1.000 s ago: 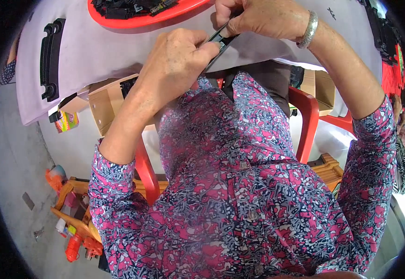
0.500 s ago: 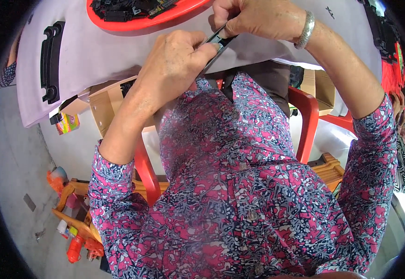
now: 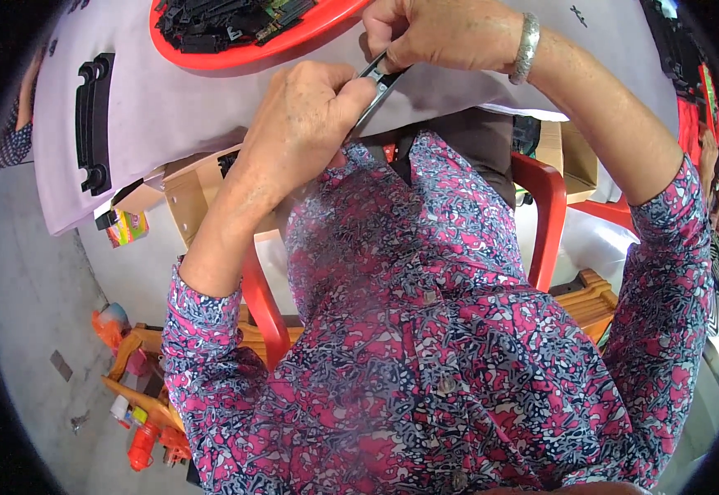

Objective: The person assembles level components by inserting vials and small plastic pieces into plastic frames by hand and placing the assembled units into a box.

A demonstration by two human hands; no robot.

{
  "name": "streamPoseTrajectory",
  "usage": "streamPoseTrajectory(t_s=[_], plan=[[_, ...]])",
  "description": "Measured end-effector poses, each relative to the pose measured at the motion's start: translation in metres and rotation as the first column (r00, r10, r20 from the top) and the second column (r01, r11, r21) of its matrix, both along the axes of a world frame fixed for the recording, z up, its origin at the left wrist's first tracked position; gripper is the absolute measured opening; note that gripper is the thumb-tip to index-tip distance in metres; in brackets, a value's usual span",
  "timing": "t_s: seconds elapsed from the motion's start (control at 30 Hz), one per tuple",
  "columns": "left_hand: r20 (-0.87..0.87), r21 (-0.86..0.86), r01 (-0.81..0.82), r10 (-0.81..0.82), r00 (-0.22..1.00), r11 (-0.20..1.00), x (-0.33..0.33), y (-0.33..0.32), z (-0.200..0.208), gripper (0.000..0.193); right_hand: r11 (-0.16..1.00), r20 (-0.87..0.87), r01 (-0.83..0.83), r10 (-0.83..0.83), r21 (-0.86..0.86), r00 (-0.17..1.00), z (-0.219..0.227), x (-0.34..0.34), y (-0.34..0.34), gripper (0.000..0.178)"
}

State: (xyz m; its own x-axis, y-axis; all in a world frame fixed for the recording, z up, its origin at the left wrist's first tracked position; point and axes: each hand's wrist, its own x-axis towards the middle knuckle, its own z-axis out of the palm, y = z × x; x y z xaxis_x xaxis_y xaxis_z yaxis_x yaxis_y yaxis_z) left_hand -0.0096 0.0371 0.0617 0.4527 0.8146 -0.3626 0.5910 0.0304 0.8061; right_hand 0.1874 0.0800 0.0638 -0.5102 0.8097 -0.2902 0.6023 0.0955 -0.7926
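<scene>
Between my two hands is a narrow black plastic strip (image 3: 382,83) with a pale inner face, tilted up to the right above the table's near edge. My left hand (image 3: 306,111) is closed on its lower part, the thumb pressed along it. At the upper end my right hand (image 3: 434,35) pinches it with thumb and bent fingers; a silver bangle (image 3: 526,49) circles that wrist. Fingers cover parts of the strip. Beyond my hands, a red tray (image 3: 211,59) holds a heap of small black plastic parts (image 3: 223,21).
On the left of the light-covered table (image 3: 170,107) lies a long black plastic part (image 3: 94,124). A tiny dark piece (image 3: 578,15) lies at the far right. Cardboard boxes (image 3: 190,198) stand below the table, and a red chair (image 3: 545,223) surrounds me. A person's arm (image 3: 25,99) shows at the left rim.
Both hands still grip the strip; the right hand has shifted slightly left, and more of the strip's pale face shows. The whole view has shifted slightly, showing more of the tray.
</scene>
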Motion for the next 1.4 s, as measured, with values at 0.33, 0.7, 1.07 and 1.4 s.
streamPoseTrajectory(t_s=[0.33, 0.7, 1.07, 1.4], plan=[[-0.066, 0.032, -0.043, 0.045, 0.997, 0.999, 0.005, -0.004, -0.004, 0.040, 0.998, 0.027, 0.022, -0.023, 0.062, 0.999, -0.015, -0.004, -0.001, 0.011], [-0.092, -0.002, -0.006, 0.006, 0.996, 1.000, 0.006, 0.000, -0.002, 0.040, 0.999, 0.035, 0.040, -0.040, 0.000, 0.999, -0.009, -0.002, -0.003, 0.011], [-0.165, -0.050, -0.006, -0.003, 0.986, 0.999, 0.006, 0.004, -0.008, 0.039, 0.996, 0.034, 0.056, -0.058, 0.073, 0.998, -0.022, -0.003, -0.002, 0.010], [-0.144, -0.045, -0.095, 0.087, 0.986, 0.994, 0.014, -0.002, -0.001, 0.040, 0.996, 0.093, 0.069, -0.074, 0.053, 0.993, -0.012, -0.006, -0.004, 0.010]])
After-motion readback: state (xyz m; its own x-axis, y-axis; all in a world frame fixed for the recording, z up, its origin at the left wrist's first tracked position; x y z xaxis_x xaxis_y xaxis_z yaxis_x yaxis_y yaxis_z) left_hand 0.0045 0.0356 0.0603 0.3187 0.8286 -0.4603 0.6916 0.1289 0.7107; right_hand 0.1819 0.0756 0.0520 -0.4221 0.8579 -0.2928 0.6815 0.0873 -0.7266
